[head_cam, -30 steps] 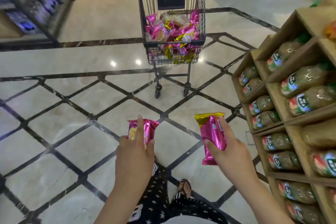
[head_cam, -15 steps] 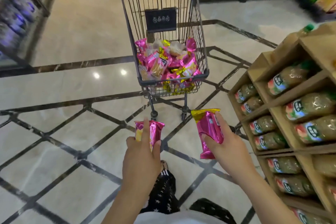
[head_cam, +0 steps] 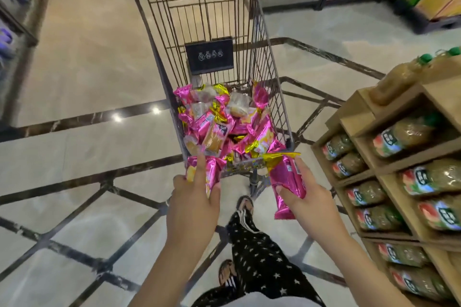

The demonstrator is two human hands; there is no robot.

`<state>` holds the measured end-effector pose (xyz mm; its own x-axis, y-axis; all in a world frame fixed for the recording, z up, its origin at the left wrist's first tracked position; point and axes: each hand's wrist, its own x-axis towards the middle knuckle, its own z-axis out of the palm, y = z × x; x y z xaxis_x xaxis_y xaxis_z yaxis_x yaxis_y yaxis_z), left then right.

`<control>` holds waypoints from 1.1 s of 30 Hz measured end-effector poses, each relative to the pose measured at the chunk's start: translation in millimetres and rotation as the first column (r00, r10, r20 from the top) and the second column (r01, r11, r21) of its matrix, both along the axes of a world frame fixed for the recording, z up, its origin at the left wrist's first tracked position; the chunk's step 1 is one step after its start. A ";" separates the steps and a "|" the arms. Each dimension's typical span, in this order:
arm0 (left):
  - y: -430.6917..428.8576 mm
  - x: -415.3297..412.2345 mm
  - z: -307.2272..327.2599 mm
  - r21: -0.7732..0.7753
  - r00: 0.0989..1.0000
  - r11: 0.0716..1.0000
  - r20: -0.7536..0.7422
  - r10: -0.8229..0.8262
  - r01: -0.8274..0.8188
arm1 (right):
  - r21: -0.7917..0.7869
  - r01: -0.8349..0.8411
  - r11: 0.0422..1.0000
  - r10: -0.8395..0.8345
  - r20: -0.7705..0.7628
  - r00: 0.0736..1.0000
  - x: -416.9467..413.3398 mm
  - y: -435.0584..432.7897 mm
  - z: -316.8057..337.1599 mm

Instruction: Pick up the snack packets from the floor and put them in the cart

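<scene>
Two packets (head_cam: 287,179) gripped: left hand (head_cam: 193,207), right hand (head_cam: 311,203).

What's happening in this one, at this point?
A person stands at a shopping cart in a store aisle. The left hand holds a pink packet and the right hand holds a gold-ended packet, both raised by the cart's near end. Neither is in the basket yet, where a pile of packets lies.

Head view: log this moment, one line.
left hand: grips left packet | right hand: grips right packet | cart: holds packets | drop: not yet done
</scene>
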<state>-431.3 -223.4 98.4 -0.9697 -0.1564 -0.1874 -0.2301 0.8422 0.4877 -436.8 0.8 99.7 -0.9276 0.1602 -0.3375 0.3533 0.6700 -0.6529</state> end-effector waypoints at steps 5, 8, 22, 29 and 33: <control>7.1 -100.0 -5.1 -0.056 1.000 0.998 0.000 -0.016 0.016 | 0.003 -0.013 1.000 0.013 -0.007 1.000 -102.2 -7.4 -5.2; 9.7 -151.7 -7.5 -0.047 1.000 0.999 0.014 -0.012 0.012 | -0.016 -0.013 1.000 0.014 0.020 1.000 -158.0 -15.0 -10.7; -42.5 -333.1 -26.5 -0.054 0.988 0.988 0.056 -0.144 0.147 | 0.098 0.065 0.993 -0.076 0.113 0.991 -284.0 -78.6 -50.0; -80.3 -387.2 -56.0 -0.051 0.892 0.892 0.080 -0.445 0.450 | 0.140 0.386 0.912 -0.407 0.184 0.894 -257.6 -135.2 -59.5; -91.0 -408.4 -69.9 -0.094 0.804 0.799 0.102 -0.586 0.594 | 0.213 0.548 0.809 -0.586 0.227 0.778 -239.8 -158.8 -80.1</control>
